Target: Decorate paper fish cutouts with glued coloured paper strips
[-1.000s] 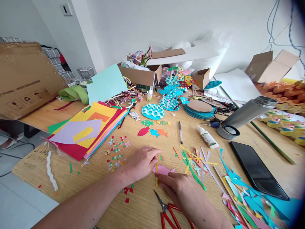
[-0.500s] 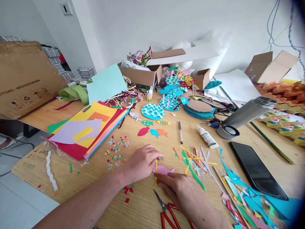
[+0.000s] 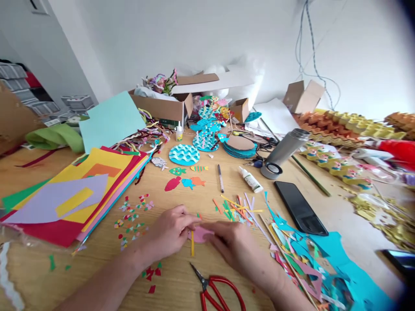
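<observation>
A small pink paper fish point(image 3: 200, 234) is between my two hands, just above the tabletop or on it. My left hand point(image 3: 170, 231) is closed at the fish's left end, its index finger along the top edge. Across that end runs a narrow yellow paper strip point(image 3: 192, 248), its lower part sticking out below the fish. With bent fingers my right hand point(image 3: 238, 242) grips the right end, covering the tail. Red-handled scissors point(image 3: 207, 285) lie close below, blades slightly apart. Finished paper fish point(image 3: 177, 171) in green, striped, red, blue and orange lie farther up.
Tiny paper bits point(image 3: 134, 216) lie left of my hands, coloured strips point(image 3: 240, 207) to the right. A glue bottle point(image 3: 251, 179), pen point(image 3: 221, 178), phone point(image 3: 301, 208) and metal flask point(image 3: 288, 147) stand or lie beyond. Coloured sheets point(image 3: 110, 162) are stacked left; blue scraps point(image 3: 350, 268) lie right.
The view has turned to the right. My right fingers have left the yellow strip and now hold the fish's tail end; the left fingers have come down onto the fish. More of the scissors shows.
</observation>
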Demonstrator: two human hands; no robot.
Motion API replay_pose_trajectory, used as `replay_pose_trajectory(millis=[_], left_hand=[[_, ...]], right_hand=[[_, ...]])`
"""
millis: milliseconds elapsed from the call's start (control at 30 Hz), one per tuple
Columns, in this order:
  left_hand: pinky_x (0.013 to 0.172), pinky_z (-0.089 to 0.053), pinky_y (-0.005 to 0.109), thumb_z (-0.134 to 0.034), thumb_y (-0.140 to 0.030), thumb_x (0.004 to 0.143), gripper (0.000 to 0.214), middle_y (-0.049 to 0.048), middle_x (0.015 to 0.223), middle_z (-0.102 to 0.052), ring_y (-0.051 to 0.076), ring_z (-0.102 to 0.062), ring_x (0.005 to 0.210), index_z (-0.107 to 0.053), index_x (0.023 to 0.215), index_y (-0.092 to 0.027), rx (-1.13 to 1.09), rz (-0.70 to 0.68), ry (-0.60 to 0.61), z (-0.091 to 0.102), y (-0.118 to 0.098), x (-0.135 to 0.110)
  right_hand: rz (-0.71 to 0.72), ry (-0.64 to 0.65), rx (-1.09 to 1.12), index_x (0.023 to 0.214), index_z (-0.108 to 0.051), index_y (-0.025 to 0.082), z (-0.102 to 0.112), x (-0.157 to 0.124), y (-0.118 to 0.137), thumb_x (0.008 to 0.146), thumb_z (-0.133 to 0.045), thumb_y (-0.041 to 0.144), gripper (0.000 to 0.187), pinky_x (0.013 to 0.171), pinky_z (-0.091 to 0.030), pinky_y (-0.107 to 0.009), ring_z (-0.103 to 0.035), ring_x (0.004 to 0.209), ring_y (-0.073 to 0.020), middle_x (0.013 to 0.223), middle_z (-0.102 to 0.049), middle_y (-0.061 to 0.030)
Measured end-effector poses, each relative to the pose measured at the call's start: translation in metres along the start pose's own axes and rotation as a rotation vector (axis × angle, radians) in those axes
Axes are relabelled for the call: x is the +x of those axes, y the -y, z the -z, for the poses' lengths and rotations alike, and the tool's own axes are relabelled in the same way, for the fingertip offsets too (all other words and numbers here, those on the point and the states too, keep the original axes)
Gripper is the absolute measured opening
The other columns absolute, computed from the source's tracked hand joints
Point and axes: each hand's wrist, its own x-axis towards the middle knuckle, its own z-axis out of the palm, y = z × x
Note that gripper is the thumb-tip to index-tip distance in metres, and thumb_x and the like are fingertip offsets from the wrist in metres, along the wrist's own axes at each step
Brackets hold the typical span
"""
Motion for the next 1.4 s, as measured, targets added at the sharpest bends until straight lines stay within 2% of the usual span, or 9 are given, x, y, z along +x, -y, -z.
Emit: replay_pose_trajectory(millis=[67, 133, 200, 367, 600, 800, 900, 1167, 1400], left_hand=[[0.075, -0.047, 0.025, -0.045, 0.001, 0.076, 0.043, 0.0041, 0.09, -0.062, 0.015, -0.061, 0.084, -0.067, 0.105, -0.021, -0.003, -0.017, 0.006, -0.001, 0.002, -0.001], [0.074, -0.047, 0.025, -0.045, 0.003, 0.074, 0.044, 0.0042, 0.09, -0.062, 0.015, -0.06, 0.084, -0.067, 0.104, -0.021, 0.011, -0.038, -0.002, -0.002, 0.004, -0.001], [0.073, -0.046, 0.025, -0.045, 0.004, 0.073, 0.046, 0.0038, 0.087, -0.061, 0.015, -0.06, 0.082, -0.066, 0.105, -0.02, 0.021, -0.059, -0.013, -0.003, 0.005, -0.001], [0.071, -0.046, 0.024, -0.044, 0.005, 0.072, 0.048, 0.0029, 0.085, -0.061, 0.014, -0.06, 0.079, -0.065, 0.107, -0.02, 0.026, -0.096, -0.03, -0.005, 0.006, 0.0], [0.072, -0.046, 0.024, -0.042, 0.006, 0.073, 0.048, 0.0029, 0.085, -0.061, 0.014, -0.06, 0.081, -0.064, 0.108, -0.019, 0.022, -0.116, -0.022, -0.005, 0.006, -0.001], [0.072, -0.047, 0.024, -0.043, 0.007, 0.074, 0.049, 0.0027, 0.086, -0.061, 0.013, -0.06, 0.081, -0.062, 0.111, -0.02, 0.027, -0.117, -0.025, -0.005, 0.007, 0.0], [0.072, -0.047, 0.024, -0.043, 0.006, 0.074, 0.049, 0.0028, 0.086, -0.061, 0.013, -0.061, 0.08, -0.063, 0.111, -0.02, 0.03, -0.118, -0.026, -0.005, 0.007, 0.0], [0.073, -0.048, 0.024, -0.04, 0.006, 0.075, 0.05, 0.0032, 0.089, -0.063, 0.013, -0.062, 0.082, -0.063, 0.111, -0.021, 0.026, -0.132, -0.016, -0.004, 0.008, 0.001], [0.073, -0.049, 0.023, -0.038, 0.007, 0.075, 0.051, 0.0031, 0.089, -0.062, 0.012, -0.062, 0.081, -0.062, 0.109, -0.02, 0.006, -0.134, -0.018, -0.005, 0.009, 0.001]], right_hand=[[-0.175, -0.203, 0.067, 0.103, -0.069, 0.023, 0.013, 0.003, -0.016, 0.09, -0.049, 0.036, 0.027, 0.06, -0.044, -0.025, -0.063, 0.062, -0.0156, 0.074, -0.072, -0.0028], [-0.348, -0.364, 0.056, 0.093, -0.071, 0.02, 0.026, 0.005, -0.034, 0.088, -0.05, 0.04, 0.029, 0.056, -0.041, -0.026, -0.061, 0.058, -0.0165, 0.067, -0.069, -0.0029], [-0.457, -0.429, -0.018, 0.086, -0.071, 0.019, 0.036, 0.006, -0.052, 0.085, -0.051, 0.04, 0.029, 0.055, -0.039, -0.027, -0.06, 0.059, -0.018, 0.067, -0.068, -0.0038], [-0.567, -0.431, -0.173, 0.08, -0.071, 0.02, 0.046, 0.007, -0.076, 0.08, -0.051, 0.035, 0.025, 0.059, -0.038, -0.028, -0.061, 0.067, -0.0196, 0.075, -0.069, -0.0053], [-0.568, -0.36, -0.187, 0.082, -0.071, 0.018, 0.048, 0.007, -0.077, 0.08, -0.049, 0.029, 0.025, 0.065, -0.039, -0.027, -0.062, 0.074, -0.0199, 0.082, -0.07, -0.0073], [-0.506, -0.178, -0.113, 0.07, -0.069, 0.02, 0.048, 0.005, -0.07, 0.077, -0.054, 0.029, 0.018, 0.05, -0.035, -0.022, -0.057, 0.055, -0.014, 0.061, -0.067, 0.0002], [-0.527, -0.185, -0.147, 0.071, -0.068, 0.02, 0.052, 0.004, -0.069, 0.077, -0.053, 0.027, 0.018, 0.052, -0.035, -0.023, -0.058, 0.058, -0.0147, 0.063, -0.067, -0.0004], [-0.69, -0.331, -0.318, 0.082, -0.067, 0.019, 0.065, -0.002, -0.082, 0.081, -0.048, 0.023, 0.02, 0.063, -0.036, -0.028, -0.062, 0.079, -0.0217, 0.085, -0.07, -0.0085], [-0.608, -0.189, -0.279, 0.075, -0.069, 0.02, 0.065, -0.002, -0.083, 0.078, -0.054, 0.019, 0.015, 0.064, -0.037, -0.025, -0.061, 0.076, -0.0173, 0.077, -0.07, -0.0035]])
